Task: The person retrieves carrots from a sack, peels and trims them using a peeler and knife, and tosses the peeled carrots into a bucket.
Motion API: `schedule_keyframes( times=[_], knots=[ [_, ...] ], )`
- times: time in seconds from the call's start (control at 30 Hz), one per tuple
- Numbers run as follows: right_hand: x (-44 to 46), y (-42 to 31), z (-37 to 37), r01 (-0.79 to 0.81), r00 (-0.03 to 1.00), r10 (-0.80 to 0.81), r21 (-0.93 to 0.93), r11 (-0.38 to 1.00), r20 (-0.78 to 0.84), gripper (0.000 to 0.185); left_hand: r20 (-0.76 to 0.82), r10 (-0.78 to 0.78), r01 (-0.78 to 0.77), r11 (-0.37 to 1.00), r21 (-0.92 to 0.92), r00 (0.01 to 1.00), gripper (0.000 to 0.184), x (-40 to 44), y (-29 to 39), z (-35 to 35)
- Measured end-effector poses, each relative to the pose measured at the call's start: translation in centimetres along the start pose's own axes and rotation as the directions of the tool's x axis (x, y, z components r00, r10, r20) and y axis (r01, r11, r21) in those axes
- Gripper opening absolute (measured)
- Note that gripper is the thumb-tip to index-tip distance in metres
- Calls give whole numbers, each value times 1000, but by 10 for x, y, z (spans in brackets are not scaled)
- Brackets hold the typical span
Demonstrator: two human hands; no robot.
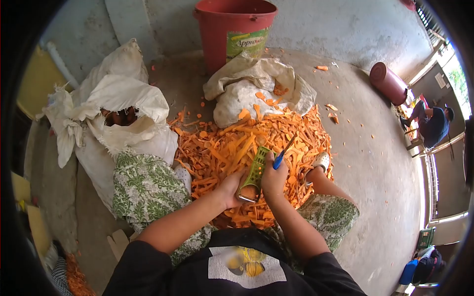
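Note:
Both my hands meet over a big heap of orange peelings and slices [217, 153] on the floor between my feet. My left hand [232, 190] is closed at the lower left side of a green perforated tool [257, 170], with an orange piece at its lower end. My right hand [274, 178] is wrapped round a blue-handled knife [280, 159], its dark blade pointing up and right, and also touches the green tool's right side. Whether my left hand grips the tool or the orange piece is partly hidden.
A white sack [123, 98] with dark contents stands at the left. Behind the heap are a crumpled sack [237, 93] and a red bin [212, 39]. Another red container [387, 84] lies at the right, near a seated person [434, 126].

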State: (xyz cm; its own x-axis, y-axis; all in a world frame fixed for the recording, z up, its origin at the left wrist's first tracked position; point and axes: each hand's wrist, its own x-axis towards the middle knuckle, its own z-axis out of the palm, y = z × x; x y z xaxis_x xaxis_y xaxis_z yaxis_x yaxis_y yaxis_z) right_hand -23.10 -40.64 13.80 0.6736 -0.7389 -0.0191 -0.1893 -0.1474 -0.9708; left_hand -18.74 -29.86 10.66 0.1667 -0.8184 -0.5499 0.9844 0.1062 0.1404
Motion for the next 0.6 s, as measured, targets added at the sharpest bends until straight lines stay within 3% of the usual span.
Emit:
schedule_keyframes(
  times=[0.07, 0.13, 0.2, 0.23, 0.27, 0.3, 0.37, 0.47, 0.53, 0.6],
  knots=[
    [-1, -1, 0, 9, 1000, -9, 4, 1000, -9, 31, -24, 9, -8, 999, 48, 1000, 37, -9, 0, 12],
    [3, 1, 1, 97, 993, -106, -142, 985, -54, 31, -44, 21, -17, 995, 95, 999, 36, -9, 2, 11],
    [40, 28, -9, -53, 981, 47, -30, 998, -188, 31, 62, -68, 49, 962, 268, 996, 40, -4, 3, -3],
    [54, 22, -22, -93, 962, 68, -85, 992, -264, 32, 62, -69, 50, 962, 267, 996, 40, -7, 1, 2],
    [67, 35, -28, 33, 913, -90, -150, 988, -397, 34, 24, -72, 60, 943, 329, 997, 41, -13, -1, 11],
    [81, 48, -39, -74, 914, 20, -118, 990, -405, 34, -15, -71, 71, 919, 389, 997, 41, -15, -2, 15],
    [77, 36, -42, -47, 922, 79, 93, 995, -379, 34, -13, -81, 80, 942, 325, 997, 40, -12, 0, 8],
    [26, -5, -15, -78, 990, 96, 175, 981, -99, 31, 43, -15, 8, 987, 161, 999, 37, -9, 4, 5],
    [1, 1, 3, 252, 964, -258, -96, 963, -64, 29, 43, 9, -16, 985, 173, 999, 38, -7, 3, 6],
    [0, 1, 1, 249, 964, -260, -152, 956, -58, 29, 98, -7, -11, 982, 189, 995, 36, -6, 0, -1]
  ],
)
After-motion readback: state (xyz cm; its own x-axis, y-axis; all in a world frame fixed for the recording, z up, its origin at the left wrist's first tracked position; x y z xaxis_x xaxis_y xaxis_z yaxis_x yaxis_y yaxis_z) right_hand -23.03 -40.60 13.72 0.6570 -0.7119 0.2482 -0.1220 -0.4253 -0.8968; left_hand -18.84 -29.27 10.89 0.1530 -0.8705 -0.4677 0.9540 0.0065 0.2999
